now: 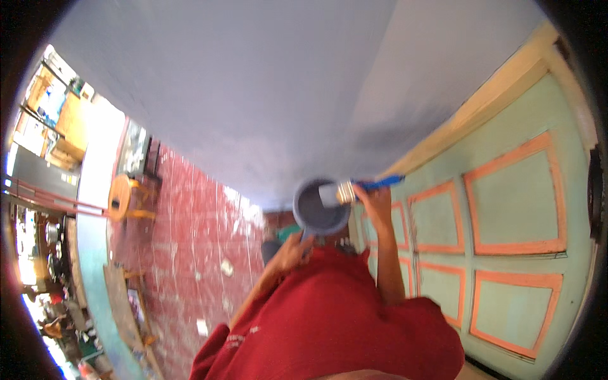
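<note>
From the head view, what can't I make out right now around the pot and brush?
- Left hand grip on the pot: hidden under the pot.
- Paint level: blurred, unclear.
- Brush bristles: smeared by blur.
- Floor below the pot: covered by the red shirt.

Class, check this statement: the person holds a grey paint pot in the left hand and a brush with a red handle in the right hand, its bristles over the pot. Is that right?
Not quite. The head view shows the brush has a blue handle, not red. The rest stands: the left hand holds the grey paint pot and the right hand holds the brush, its bristles over the pot.
</note>
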A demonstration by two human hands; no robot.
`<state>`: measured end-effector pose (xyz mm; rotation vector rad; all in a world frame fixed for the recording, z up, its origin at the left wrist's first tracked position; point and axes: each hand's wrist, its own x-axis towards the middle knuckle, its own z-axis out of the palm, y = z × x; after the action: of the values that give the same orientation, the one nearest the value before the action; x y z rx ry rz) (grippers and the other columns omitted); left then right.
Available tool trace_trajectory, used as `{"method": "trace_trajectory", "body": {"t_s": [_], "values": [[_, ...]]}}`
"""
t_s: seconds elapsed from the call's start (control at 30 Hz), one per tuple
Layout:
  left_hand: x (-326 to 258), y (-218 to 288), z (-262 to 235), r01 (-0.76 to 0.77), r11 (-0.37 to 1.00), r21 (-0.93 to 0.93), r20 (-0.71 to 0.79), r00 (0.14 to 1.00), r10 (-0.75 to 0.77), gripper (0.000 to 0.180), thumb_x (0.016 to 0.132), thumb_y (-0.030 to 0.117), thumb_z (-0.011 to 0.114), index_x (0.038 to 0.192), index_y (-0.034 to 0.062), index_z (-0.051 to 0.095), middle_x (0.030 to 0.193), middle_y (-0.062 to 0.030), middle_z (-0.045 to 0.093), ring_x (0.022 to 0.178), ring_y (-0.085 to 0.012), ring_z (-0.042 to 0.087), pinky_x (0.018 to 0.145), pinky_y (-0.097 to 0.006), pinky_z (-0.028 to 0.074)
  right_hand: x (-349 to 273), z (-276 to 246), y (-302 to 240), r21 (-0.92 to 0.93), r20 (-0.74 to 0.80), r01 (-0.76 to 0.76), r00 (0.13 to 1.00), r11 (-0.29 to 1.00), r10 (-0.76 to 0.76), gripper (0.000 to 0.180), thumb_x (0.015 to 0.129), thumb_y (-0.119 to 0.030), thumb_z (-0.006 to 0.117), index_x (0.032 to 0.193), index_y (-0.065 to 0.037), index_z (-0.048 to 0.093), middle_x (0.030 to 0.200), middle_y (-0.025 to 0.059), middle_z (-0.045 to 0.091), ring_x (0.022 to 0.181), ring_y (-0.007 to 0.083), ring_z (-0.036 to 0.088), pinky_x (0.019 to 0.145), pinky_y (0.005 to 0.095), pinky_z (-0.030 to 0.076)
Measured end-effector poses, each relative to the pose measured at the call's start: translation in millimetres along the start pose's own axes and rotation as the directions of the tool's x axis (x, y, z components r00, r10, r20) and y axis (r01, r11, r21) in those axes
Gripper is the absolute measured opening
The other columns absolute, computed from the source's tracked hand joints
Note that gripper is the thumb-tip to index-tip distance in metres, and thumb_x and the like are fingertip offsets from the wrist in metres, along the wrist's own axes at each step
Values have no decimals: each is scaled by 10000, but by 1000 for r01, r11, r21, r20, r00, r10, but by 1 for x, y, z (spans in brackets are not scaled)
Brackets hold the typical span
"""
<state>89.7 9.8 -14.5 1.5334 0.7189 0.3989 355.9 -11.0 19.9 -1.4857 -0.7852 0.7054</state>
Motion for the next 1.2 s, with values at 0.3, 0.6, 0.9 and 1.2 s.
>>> {"method": "trace_trajectory", "body": {"t_s": [0.3,0.6,0.9,1.2], "values": [[17,39,-14,406,848,-340,119,913,-389,254,1003,295,486,1017,56,572,725,-11,512,590,-119,472,503,-269,368,72,-41,-67,714,-229,129,972,688,56,317,952,-181,608,1179,30,541,1079,108,621,997,206,638,810,342,605],[22,30,-12,361,830,-425,102,930,-352,245,1012,289,476,936,56,475,658,-17,453,472,-87,375,409,-254,276,124,16,-388,-529,118,811,-224,-252,-967,284,778,-34,752,1049,-83,681,1039,76,682,935,217,666,815,309,567],[14,25,-7,339,865,-370,46,937,-347,290,999,345,483,920,67,509,690,7,465,553,-99,431,472,-262,322,131,39,-287,-494,347,850,1,-182,-938,325,770,-49,746,1079,-106,660,1021,71,670,960,251,650,803,367,581],[13,29,0,373,833,-410,-8,911,-412,269,979,311,513,974,50,578,757,-7,519,590,-102,458,506,-267,352,155,34,-427,-489,254,748,-370,-448,-894,162,767,-26,747,922,-56,712,881,89,713,779,223,692,658,275,566]]}}
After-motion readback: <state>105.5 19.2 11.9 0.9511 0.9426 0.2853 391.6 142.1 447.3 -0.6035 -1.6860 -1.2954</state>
